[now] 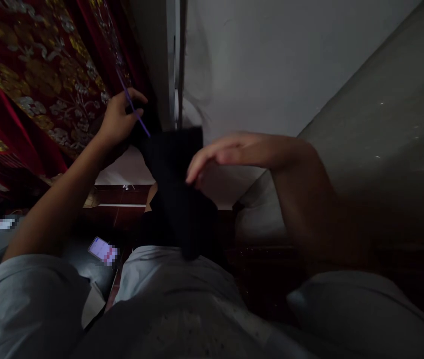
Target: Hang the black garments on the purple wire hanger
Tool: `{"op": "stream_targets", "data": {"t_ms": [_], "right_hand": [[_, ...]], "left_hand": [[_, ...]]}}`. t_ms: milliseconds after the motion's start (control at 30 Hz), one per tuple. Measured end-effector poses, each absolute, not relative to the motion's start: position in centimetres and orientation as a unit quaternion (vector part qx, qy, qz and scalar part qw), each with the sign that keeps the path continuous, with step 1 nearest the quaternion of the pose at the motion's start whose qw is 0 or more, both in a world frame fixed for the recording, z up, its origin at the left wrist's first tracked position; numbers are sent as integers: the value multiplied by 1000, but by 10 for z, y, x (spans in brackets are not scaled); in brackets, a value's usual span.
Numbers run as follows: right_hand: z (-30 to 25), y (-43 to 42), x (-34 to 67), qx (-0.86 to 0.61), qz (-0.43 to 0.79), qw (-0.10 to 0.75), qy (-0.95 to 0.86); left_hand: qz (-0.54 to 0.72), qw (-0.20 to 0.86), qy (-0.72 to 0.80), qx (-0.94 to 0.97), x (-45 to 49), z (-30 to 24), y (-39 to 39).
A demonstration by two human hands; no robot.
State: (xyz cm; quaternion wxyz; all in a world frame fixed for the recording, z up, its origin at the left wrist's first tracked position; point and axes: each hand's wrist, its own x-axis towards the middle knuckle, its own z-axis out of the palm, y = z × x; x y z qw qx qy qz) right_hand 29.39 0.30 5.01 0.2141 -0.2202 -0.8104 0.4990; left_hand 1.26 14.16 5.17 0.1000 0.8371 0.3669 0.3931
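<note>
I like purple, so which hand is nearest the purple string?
The left hand, by the red fabric: the string crosses it; the right hand is farther off, by the black cloth.

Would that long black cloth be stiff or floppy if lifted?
Probably floppy: the long black cloth appears to droop in a narrowing drape. Probably not fragile, since it looks like fabric. Perhaps not very slippery, as its dark surface shows no shine.
</note>
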Motion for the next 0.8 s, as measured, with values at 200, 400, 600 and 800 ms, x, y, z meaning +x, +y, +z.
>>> {"op": "stream_targets", "data": {"t_ms": [200, 400, 600, 800], "right_hand": [[-15, 53, 280, -451, 180, 305, -819], [-100, 83, 229, -427, -44, 429, -795], [-106, 93, 236, -333, -92, 462, -817], [-87, 83, 260, -271, -54, 410, -869]], "left_hand": [[386, 193, 290, 854, 30, 34, 104], [460, 366, 154, 794, 62, 6, 85], [456, 414, 107, 781, 49, 8, 75], [444, 478, 139, 745, 36, 9, 68]]}}
